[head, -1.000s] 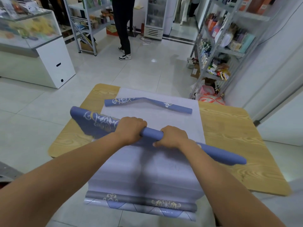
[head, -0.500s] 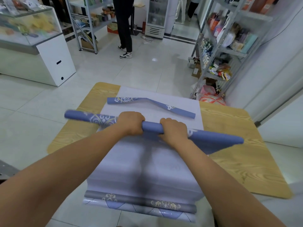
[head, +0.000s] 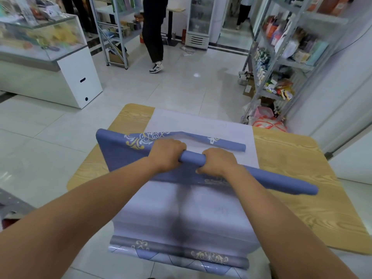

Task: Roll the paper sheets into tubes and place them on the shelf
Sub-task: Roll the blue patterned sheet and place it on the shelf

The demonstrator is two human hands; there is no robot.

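- While the left hand (head: pixel 168 156) and right hand (head: pixel 218 163) grip the half-rolled paper sheet (head: pixel 124 156), a finished tube (head: pixel 229 144) lies on the counter (head: pixel 291 158).
- The shelf (head: pixel 298 64) holds packaged goods (head: pixel 302 49).

A light wood-grain table (head: pixel 291 198) with rounded corners stands on a white tiled floor (head: pixel 50 148). A stack of pale lilac paper sheets (head: pixel 201 218) lies directly on it, running down the middle from 12 o'clock to 6 o'clock. At 6 o'clock the stack hangs over the near edge, and its curled ends (head: pixel 177 252) show blue with gold ornament. Toward 12 o'clock a bent blue paper tube (head: pixel 227 144) rests on the stack. Bare wood shows at 3 and 9 o'clock.
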